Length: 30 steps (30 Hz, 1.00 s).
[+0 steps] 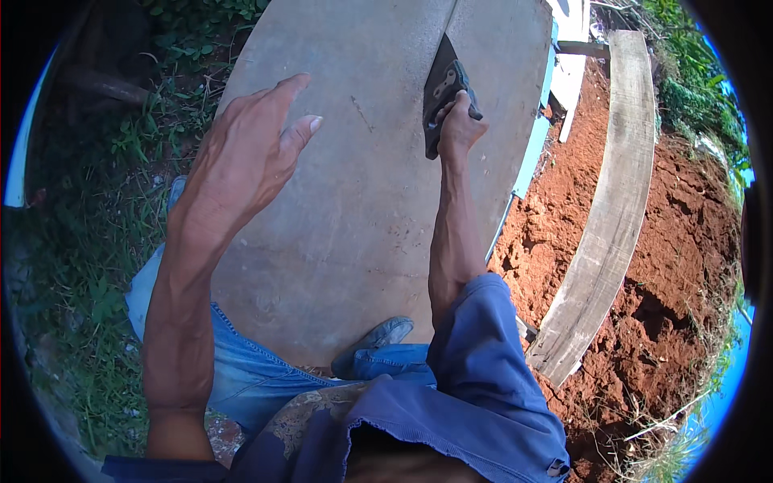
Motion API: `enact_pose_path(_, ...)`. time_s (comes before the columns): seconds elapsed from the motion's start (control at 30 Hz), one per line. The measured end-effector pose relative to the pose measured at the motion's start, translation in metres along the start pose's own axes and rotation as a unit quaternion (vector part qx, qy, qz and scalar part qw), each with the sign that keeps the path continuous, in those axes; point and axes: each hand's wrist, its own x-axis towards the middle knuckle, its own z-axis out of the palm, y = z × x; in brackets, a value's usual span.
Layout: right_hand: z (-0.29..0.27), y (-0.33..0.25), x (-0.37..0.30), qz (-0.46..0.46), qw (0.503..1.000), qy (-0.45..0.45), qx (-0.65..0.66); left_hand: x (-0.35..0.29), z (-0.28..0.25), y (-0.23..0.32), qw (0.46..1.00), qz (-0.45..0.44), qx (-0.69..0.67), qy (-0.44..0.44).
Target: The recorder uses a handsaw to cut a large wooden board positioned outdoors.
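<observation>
A large grey-brown flat board point(322, 193) stretches out ahead of me. My right hand point(460, 127) is wrapped round the dark handle of a handsaw point(437, 71), far out over the board and right of its middle. The saw's dark blade points away from me, in line with a thin straight line running to the board's far edge. Whether the blade is in a cut I cannot tell. My left hand point(250, 149) is held over the board's left side, fingers stretched out, with nothing in it.
A long weathered plank point(604, 201) lies over red, lumpy soil point(676, 233) on the right. Pale blue and white strips point(535, 153) run beside the board's right edge. Grass and weeds point(97, 266) cover the left. My jeans point(250, 362) and a shoe point(378, 338) are by the near edge.
</observation>
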Motion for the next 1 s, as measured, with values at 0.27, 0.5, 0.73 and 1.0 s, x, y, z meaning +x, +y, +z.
enact_pose_path(0.27, -0.161, -0.084, -0.24, 0.065, 0.996, -0.058, -0.026, -0.005, -0.03, -0.017, 0.999, -0.035, 0.012, 0.028)
enact_pose_path(0.5, -0.012, 0.01, 0.001, -0.005, 1.0, -0.006, -0.001, 0.007, -0.008, -0.001, 0.999, -0.027, -0.024, 0.027)
enact_pose_path(0.73, -0.119, -0.04, -0.192, 0.045, 0.997, -0.055, -0.037, 0.003, -0.023, -0.019, 0.998, -0.058, -0.012, 0.003)
enact_pose_path(1.0, -0.019, 0.02, -0.008, -0.047, 0.999, -0.014, -0.004, 0.01, -0.011, -0.001, 0.999, -0.019, -0.009, 0.046)
